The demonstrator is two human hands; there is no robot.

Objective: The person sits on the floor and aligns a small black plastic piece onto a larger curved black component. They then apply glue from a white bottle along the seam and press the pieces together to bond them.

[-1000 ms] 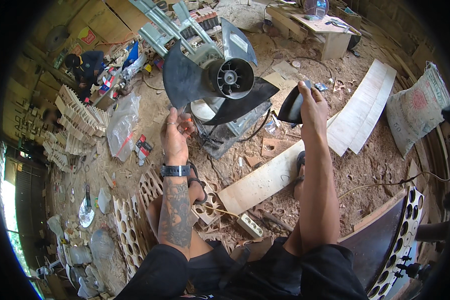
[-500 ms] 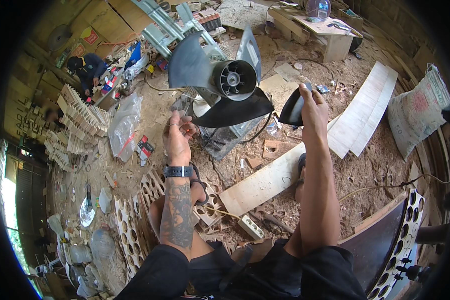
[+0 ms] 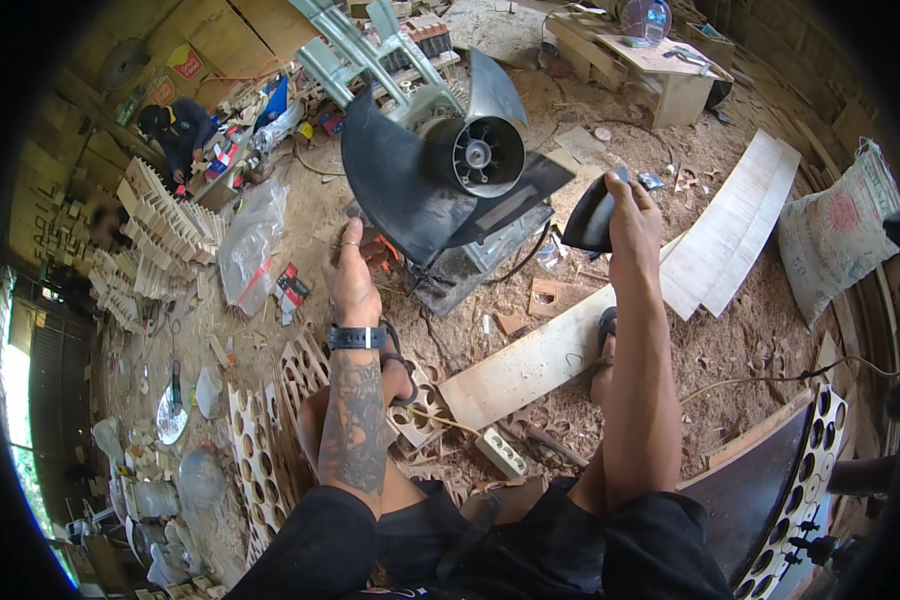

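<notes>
The black bladed fan [image 3: 436,165] stands ahead of the person, hub facing them. Below its left side, the left hand [image 3: 353,282] has loosely curled fingers; whether they grip anything, I cannot tell. Right of the fan, the right hand [image 3: 632,222] pinches a curved black piece [image 3: 590,216].

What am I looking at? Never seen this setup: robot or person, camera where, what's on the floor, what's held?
No robot: these are a person's bare hands. All pictures come from one wide fisheye camera on the person's head, looking down, so straight edges bend near the rim. The right hand holds a black curved piece. The left hand is open-looking beside a large black fan; whether it grips anything is unclear. On the debris-strewn floor lie a pale board and a power strip. Another person is at upper left.
</notes>
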